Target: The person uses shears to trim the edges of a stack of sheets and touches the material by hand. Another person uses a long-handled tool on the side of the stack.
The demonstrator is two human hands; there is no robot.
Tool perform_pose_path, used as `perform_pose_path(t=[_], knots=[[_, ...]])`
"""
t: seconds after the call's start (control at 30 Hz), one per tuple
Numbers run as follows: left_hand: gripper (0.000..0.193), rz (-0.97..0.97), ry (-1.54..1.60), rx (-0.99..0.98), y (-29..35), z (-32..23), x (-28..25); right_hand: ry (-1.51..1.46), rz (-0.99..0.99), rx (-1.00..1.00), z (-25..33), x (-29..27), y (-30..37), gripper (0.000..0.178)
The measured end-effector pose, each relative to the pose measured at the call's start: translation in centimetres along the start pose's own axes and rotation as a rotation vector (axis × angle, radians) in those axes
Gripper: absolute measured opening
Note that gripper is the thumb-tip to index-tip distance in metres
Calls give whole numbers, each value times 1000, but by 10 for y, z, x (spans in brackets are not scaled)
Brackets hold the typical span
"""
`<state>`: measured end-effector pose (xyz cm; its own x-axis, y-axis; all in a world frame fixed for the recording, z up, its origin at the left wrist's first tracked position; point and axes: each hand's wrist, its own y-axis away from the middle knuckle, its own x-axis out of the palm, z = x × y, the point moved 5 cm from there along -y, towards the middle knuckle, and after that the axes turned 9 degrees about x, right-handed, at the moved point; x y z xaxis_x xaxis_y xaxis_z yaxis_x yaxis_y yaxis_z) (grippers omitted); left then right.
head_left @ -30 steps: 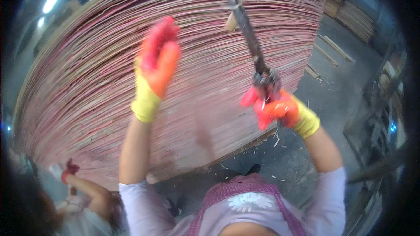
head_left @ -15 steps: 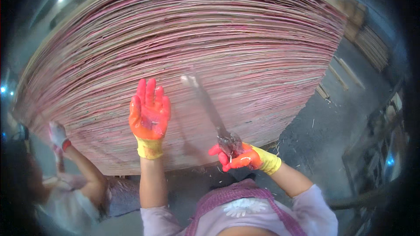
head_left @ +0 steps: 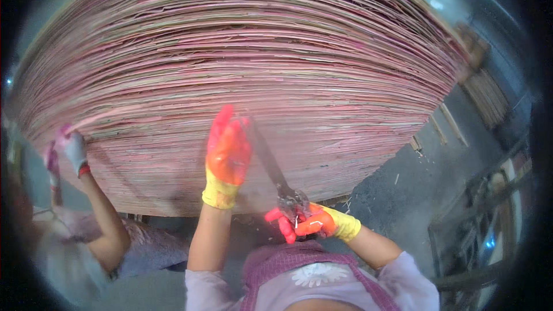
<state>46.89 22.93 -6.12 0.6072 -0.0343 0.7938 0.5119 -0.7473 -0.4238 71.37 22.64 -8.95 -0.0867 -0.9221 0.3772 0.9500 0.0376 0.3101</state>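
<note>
My right hand (head_left: 311, 223), in an orange glove with a yellow cuff, is closed around the near end of a long, narrow, dark tool (head_left: 268, 158). A dark, wet-looking clump sits on the tool just above the fingers; its exact kind I cannot make out. My left hand (head_left: 228, 148), gloved alike, is raised with its fingers stretched out, right beside the tool's far end. Motion blurs that spot, so whether they touch is unclear. Behind both hands rises a tall stack of thin wood sheets (head_left: 253, 80) with ragged, pink-stained edges.
At the left a co-worker's gloved hand (head_left: 75, 151) is up against the stack. Wood strips (head_left: 454, 122) lie on the grey floor (head_left: 397, 196) to the right, near another pile of boards (head_left: 487, 99). A dark frame (head_left: 478, 236) stands at the lower right.
My left hand has moved right to the tool's far end and turned from palm-up to more edge-on. My right hand keeps its hold. The co-worker's hand has risen along the stack.
</note>
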Motion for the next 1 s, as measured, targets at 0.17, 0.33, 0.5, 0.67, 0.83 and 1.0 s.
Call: perform_pose_path(t=[0.17, 0.33, 0.5, 0.67, 0.83, 1.0], knots=[[58, 18, -365, 265, -20, -49, 7, 207, -498, -76, 61, -26, 54, 61], [63, 196, -982, 529, -60, -69, 78, 1067, -1337, -316, 185, -36, 147, 41], [63, 623, -1610, 1216, -104, -64, 172, 1712, -1811, -231, 271, -18, 186, 36], [61, 508, -1979, 1350, -152, -42, 194, 1887, -1895, 14, 295, -12, 189, 35], [60, 448, -2047, 1394, -166, -33, 180, 1739, -1785, 43, 303, -8, 193, 30], [59, 407, -1997, 1423, -173, -27, 174, 1881, -1780, -25, 307, -4, 190, 30]])
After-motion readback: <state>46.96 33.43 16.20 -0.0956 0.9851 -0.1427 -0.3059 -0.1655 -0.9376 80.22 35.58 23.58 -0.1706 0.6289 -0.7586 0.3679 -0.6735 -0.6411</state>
